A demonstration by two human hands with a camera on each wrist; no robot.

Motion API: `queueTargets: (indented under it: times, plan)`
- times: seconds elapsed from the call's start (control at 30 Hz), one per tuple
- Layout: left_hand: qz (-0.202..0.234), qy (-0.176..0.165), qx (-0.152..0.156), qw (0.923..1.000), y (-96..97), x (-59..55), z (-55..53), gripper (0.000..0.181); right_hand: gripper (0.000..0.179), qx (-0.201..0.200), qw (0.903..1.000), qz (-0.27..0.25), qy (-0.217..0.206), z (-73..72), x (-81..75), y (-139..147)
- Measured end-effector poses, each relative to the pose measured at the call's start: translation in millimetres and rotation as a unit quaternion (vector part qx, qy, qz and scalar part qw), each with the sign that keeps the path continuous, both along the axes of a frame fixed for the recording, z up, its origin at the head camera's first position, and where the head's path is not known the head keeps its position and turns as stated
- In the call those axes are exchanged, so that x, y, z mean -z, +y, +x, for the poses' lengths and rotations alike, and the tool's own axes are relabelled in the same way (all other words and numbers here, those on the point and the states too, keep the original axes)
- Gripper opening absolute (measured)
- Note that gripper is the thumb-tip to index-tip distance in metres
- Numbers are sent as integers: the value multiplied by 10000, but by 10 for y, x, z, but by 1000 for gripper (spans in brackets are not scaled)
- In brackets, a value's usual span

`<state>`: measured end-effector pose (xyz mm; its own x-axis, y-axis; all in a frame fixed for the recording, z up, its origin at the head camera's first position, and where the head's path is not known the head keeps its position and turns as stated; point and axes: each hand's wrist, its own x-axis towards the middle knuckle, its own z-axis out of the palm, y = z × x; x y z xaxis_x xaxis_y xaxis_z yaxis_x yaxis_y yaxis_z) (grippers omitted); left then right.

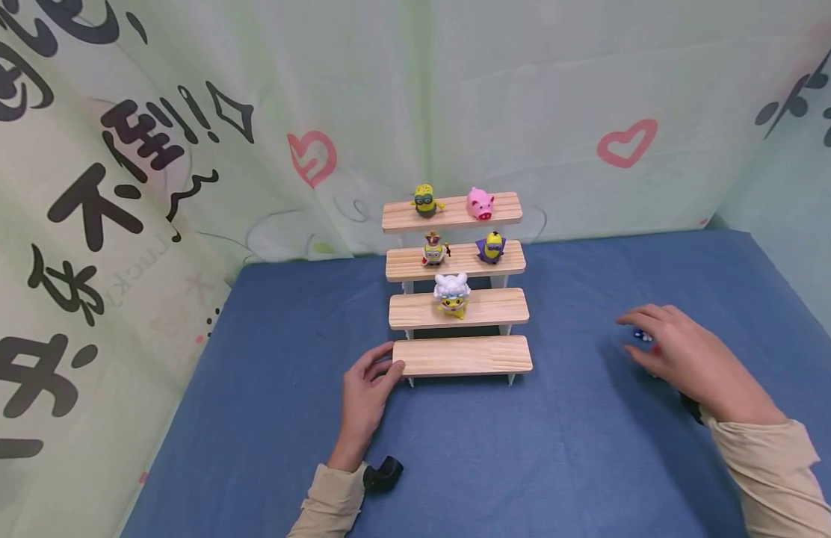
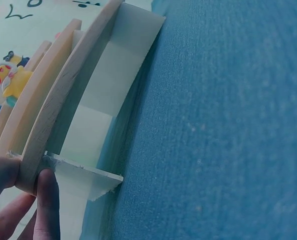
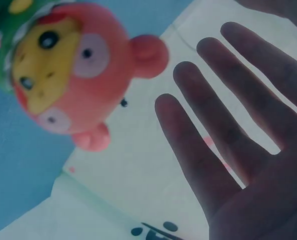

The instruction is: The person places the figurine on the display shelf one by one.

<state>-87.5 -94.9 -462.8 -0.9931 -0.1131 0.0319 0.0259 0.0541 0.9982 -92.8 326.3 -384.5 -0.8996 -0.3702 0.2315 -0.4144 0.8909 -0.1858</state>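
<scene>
In the head view a stepped display stand (image 1: 462,355) with several wooden shelves stands on the blue cloth. My left hand (image 1: 370,392) pinches the left end of its lowest shelf; the left wrist view shows thumb and fingertips around the wooden board (image 2: 51,117). Far to the right, my right hand (image 1: 687,359) hovers with fingers spread around a small blue-and-white item (image 1: 643,335), partly hidden by it. A red, round-eared figurine (image 3: 106,60) with a yellow face and green top appears in the right wrist view, apart from the straight fingers.
On the upper shelves stand a goggled yellow figure (image 1: 425,200), a pink pig (image 1: 480,203), a crowned figure (image 1: 433,250), a purple-caped figure (image 1: 491,247) and a white-hatted yellow figure (image 1: 452,295). A printed curtain (image 1: 510,97) hangs behind and beside the table.
</scene>
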Motion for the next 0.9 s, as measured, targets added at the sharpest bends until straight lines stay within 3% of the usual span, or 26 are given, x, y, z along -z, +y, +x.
queueTargets:
  times: [0.63, 0.9]
  plan:
    - [-119, -3, -28, 9999, 2, 3, 1, 41, 38, 499, 9942, 167, -941, 57, 65, 159]
    - [-96, -26, -3, 10000, -7, 18, -13, 41, 35, 416, 9965, 181, -698, 72, 102, 235]
